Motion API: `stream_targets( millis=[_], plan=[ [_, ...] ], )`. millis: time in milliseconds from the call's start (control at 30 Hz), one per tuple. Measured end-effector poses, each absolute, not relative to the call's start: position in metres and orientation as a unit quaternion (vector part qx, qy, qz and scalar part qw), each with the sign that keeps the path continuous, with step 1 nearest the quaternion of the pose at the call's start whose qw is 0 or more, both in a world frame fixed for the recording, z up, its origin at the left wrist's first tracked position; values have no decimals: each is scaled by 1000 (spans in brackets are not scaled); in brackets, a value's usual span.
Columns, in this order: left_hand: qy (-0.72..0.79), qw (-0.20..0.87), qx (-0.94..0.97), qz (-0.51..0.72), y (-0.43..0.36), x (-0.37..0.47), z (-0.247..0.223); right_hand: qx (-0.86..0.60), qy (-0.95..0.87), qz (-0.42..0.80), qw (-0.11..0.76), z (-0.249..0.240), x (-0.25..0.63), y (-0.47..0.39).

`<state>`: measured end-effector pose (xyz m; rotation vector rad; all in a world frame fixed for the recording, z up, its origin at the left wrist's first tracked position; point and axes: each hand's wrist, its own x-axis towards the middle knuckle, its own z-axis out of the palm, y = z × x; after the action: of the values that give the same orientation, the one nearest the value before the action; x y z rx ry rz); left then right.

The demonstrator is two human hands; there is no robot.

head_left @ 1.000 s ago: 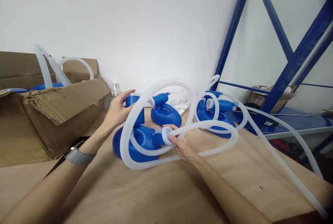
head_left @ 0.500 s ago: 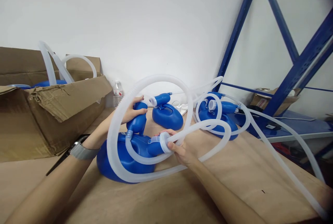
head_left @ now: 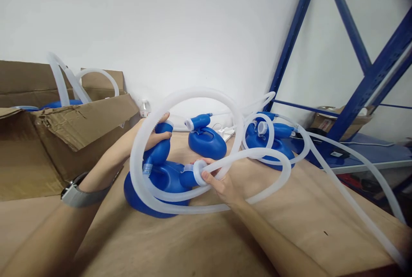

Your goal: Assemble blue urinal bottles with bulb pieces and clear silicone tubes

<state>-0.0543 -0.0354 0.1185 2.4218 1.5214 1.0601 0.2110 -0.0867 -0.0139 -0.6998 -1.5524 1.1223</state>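
Note:
A blue plastic urinal bottle (head_left: 170, 174) lies on the table in front of me, with a long translucent hose (head_left: 206, 208) looped around and over it. My left hand (head_left: 155, 138) is closed around the blue funnel-shaped mouthpiece (head_left: 158, 153), whose narrow end joins the hose. At the bottle's neck, my right hand (head_left: 222, 186) grips the white cap (head_left: 198, 172) together with the hose that passes by it. Some right-hand fingers are hidden behind the cap and hose.
Another blue urinal bottle (head_left: 207, 144) stands further back, and more bottles (head_left: 277, 153) with coiled hoses sit to the right. On the left is an open cardboard box (head_left: 80, 157) holding bottles and hoses. A clear water bottle (head_left: 144, 109) is beside it. Blue shelving (head_left: 350, 109) borders the right.
My left hand has moved left and slightly down with the mouthpiece, tilting it. The cap and my right hand have shifted slightly left and up; the hose loop has shifted a little.

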Motion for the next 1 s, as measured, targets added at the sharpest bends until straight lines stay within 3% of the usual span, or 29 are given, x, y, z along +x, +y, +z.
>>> stream_targets(
  millis=[267,533,700,1000],
  plan=[
    [475,29,850,227,-32,-51,122,-298,-645,453,538,-12,206,-94],
    [438,159,878,111,-51,-55,133,-290,-646,455,540,-10,201,-96],
    [393,238,880,117,-52,-79,135,-309,-627,453,553,-12,205,-90],
    [404,269,862,150,-75,-63,145,-392,-513,365,671,-13,216,-67]
  ],
)
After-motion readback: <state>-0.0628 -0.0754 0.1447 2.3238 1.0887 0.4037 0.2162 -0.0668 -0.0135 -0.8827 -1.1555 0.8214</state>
